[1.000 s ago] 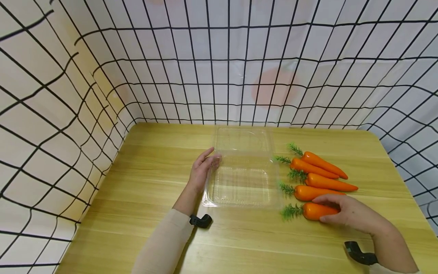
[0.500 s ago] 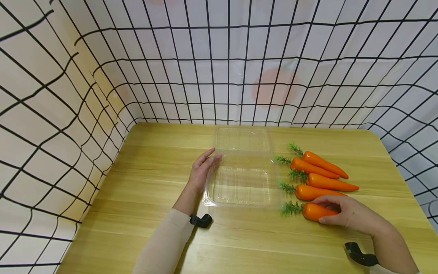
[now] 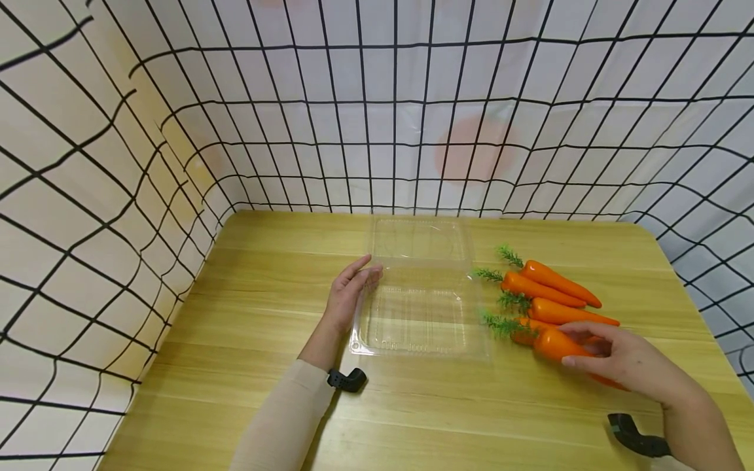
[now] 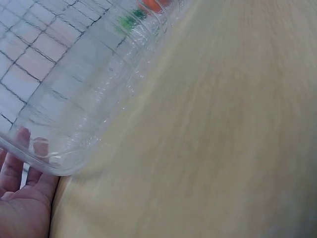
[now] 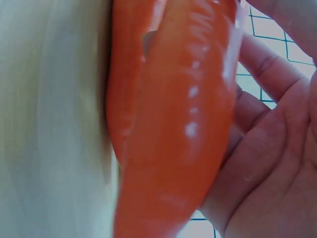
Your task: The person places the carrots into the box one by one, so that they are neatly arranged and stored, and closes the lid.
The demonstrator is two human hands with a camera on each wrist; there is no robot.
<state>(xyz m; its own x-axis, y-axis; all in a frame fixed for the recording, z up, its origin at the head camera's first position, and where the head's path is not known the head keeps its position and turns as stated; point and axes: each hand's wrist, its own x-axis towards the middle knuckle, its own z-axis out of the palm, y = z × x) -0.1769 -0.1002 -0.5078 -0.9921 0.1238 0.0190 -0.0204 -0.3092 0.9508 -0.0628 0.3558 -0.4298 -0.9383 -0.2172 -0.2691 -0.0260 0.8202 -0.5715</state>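
Observation:
My right hand (image 3: 624, 360) grips an orange carrot (image 3: 554, 345) between thumb and fingers, its leafy green top pointing left. The carrot is slightly raised and overlaps another carrot (image 3: 522, 332) lying behind it. In the right wrist view, the gripped carrot (image 5: 178, 119) lies along the fingers and palm. My left hand (image 3: 347, 294) rests at the left side of a clear plastic clamshell container (image 3: 418, 320), whose lid (image 3: 421, 239) lies folded back. Through the clear wall in the left wrist view, straight fingers (image 4: 40, 148) touch the container near its rim.
Further carrots (image 3: 556, 284) lie in a row to the right of the container, tops toward it. A black wire grid (image 3: 394, 131) stands along the back and sides of the wooden table (image 3: 265, 275). Each wrist wears a black band (image 3: 347, 380).
My right hand has lifted the nearest carrot and moved it slightly back and right, over the neighbouring carrot. The left hand and container have stayed in place.

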